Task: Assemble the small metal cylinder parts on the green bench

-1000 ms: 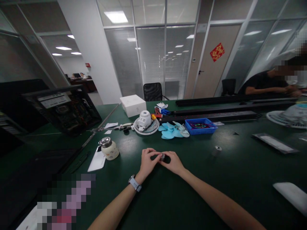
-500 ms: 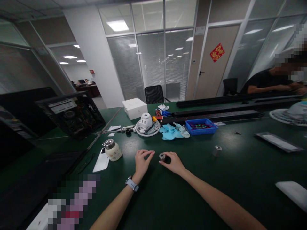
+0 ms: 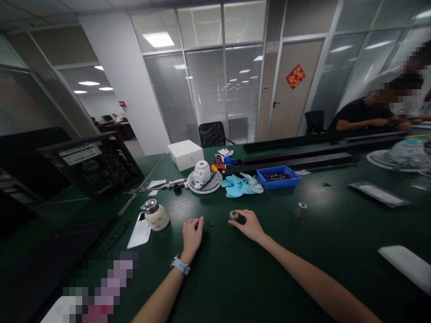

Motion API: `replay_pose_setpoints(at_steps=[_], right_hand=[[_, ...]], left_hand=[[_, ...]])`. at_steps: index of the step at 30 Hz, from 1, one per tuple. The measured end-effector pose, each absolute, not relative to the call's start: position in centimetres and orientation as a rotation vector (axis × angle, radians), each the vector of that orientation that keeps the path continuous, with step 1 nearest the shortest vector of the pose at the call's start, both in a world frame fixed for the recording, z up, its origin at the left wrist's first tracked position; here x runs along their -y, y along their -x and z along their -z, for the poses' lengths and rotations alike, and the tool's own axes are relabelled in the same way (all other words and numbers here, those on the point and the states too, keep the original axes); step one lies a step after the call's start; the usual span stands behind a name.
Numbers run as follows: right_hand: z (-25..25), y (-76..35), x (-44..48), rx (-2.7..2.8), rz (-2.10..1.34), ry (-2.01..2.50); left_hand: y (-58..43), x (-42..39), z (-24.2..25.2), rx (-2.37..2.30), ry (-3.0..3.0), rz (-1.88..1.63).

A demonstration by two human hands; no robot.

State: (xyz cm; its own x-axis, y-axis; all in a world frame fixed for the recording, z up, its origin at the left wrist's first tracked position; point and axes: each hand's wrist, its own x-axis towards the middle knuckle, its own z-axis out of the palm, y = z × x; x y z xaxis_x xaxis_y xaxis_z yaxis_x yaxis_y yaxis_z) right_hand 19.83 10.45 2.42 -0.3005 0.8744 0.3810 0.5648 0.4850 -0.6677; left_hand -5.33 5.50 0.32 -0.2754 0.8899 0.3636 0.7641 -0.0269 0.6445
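Note:
My right hand (image 3: 249, 224) rests on the green table (image 3: 235, 278) with its fingertips closed on a small dark metal cylinder (image 3: 233, 215). My left hand (image 3: 192, 233), a watch on its wrist, lies to the left with fingers pinched together near the tabletop. A tiny dark part (image 3: 210, 224) lies on the table just right of its fingertips. Whether anything sits in the pinch, I cannot make out.
A cream jar with a metal lid (image 3: 155, 215) and a white card (image 3: 139, 233) lie left. Behind are a white fan motor on its grille (image 3: 204, 177), blue fan blades (image 3: 240, 185), a blue tray (image 3: 278, 176), another metal cylinder (image 3: 301, 208). A person sits far right.
My hands have separated. The left hand let go of the cylinder and moved left and down to the table; the right hand stays on the cylinder.

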Motion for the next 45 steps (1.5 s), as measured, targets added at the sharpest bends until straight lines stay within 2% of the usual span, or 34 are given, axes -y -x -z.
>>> replay_pose_setpoints(at_steps=[6,11,20,22,25,27,30,33,38,42,45], right_hand=[[-5.2,-31.1,-16.2,1.797,-0.209,1.57],[-6.1,-39.1,-19.9,1.707,-0.166,2.11],[-6.1,-40.2,-20.0,1.706,-0.192,2.35],[-7.3,-39.0,-19.1,1.711,-0.019,2.252],[-9.1,-34.6,-16.9,1.796,0.264,1.807],[-9.3,-29.9,-15.0,1.979,0.126,1.469],[-7.6,-21.7,-12.5,2.28,-0.319,1.148],[-4.5,-15.1,-11.2,2.372,-0.574,1.106],[-1.5,-11.1,-11.0,2.376,-0.552,1.194],[-3.0,-14.1,-11.6,2.262,-0.568,1.152],[-5.7,-20.9,-13.0,2.061,-0.474,1.212]], left_hand=[[5.5,-5.8,0.2,-2.069,-1.732,-1.212],[5.6,-6.0,0.6,-2.039,-1.756,-1.195],[5.5,-5.5,0.2,-2.036,-1.74,-1.191],[5.4,-5.5,0.1,-2.036,-1.709,-1.2],[5.4,-5.5,0.0,-2.029,-1.664,-1.205],[5.3,-5.6,0.0,-2.027,-1.647,-1.196],[5.3,-5.7,0.0,-2.014,-1.656,-1.184],[5.4,-5.7,0.0,-2.002,-1.706,-1.17],[5.4,-5.7,0.1,-2.039,-1.741,-1.157],[5.5,-5.9,0.3,-2.053,-1.773,-1.142],[5.5,-6.0,0.4,-2.064,-1.783,-1.127]])
